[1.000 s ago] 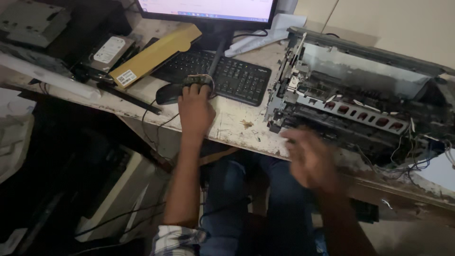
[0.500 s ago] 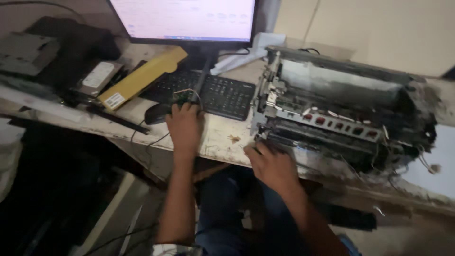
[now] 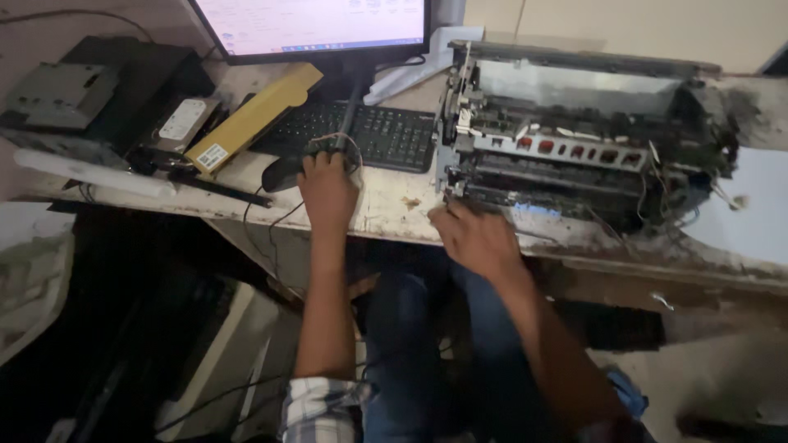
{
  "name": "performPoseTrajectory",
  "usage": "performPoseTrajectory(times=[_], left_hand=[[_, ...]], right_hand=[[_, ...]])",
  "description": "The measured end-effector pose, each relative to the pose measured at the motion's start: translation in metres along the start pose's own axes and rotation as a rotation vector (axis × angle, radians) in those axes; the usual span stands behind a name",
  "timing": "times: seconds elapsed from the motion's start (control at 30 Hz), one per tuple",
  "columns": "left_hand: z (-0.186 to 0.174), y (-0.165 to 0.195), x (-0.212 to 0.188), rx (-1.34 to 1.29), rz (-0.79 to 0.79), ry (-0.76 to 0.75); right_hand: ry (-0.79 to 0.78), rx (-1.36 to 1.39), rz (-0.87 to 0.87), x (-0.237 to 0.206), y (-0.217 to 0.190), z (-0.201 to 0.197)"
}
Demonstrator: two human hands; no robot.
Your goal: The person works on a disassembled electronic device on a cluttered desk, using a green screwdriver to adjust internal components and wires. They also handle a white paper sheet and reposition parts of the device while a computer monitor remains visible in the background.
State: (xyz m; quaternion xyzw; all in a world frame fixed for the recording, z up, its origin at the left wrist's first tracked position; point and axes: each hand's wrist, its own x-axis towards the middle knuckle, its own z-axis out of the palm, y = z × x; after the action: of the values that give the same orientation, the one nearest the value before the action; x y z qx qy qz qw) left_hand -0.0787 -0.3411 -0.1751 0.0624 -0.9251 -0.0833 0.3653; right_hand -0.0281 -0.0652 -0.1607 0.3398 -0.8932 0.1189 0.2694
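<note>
My left hand (image 3: 328, 190) lies on the worn white desk (image 3: 386, 215) just in front of the black keyboard (image 3: 361, 131). Its fingers curl over a small part with thin red and white wires (image 3: 349, 141), and a black mouse (image 3: 279, 172) sits right beside it. My right hand (image 3: 476, 238) is at the front left corner of an opened, cover-less printer (image 3: 574, 156). Its fingers are spread and touch the printer's lower front edge. Blur hides the fingertips.
A monitor (image 3: 320, 25) stands behind the keyboard. A long yellow box (image 3: 250, 119), a hard drive (image 3: 182, 119) and a grey metal unit (image 3: 57, 94) lie at the left. A white sheet (image 3: 755, 205) lies right of the printer. Cables hang below the desk edge.
My right hand rose from below the desk edge to the printer's front left corner. My left hand stayed by the keyboard.
</note>
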Motion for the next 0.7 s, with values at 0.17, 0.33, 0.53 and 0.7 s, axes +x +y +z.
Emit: performPoseTrajectory(times=[0.17,0.33,0.53,0.7], left_hand=[[-0.024,0.007,-0.005,-0.043,0.015,-0.017],[-0.047,0.014,-0.002,-0.018,0.062,0.043],[-0.054,0.019,0.007,-0.069,0.017,-0.026],[-0.054,0.018,0.002,-0.099,0.002,-0.021]], right_hand=[[0.030,0.052,0.022,-0.009,-0.011,-0.008],[0.102,0.072,-0.002,-0.012,-0.016,-0.014],[0.097,0.053,-0.013,-0.011,-0.012,-0.014],[0.052,0.079,0.025,-0.013,-0.012,-0.011]])
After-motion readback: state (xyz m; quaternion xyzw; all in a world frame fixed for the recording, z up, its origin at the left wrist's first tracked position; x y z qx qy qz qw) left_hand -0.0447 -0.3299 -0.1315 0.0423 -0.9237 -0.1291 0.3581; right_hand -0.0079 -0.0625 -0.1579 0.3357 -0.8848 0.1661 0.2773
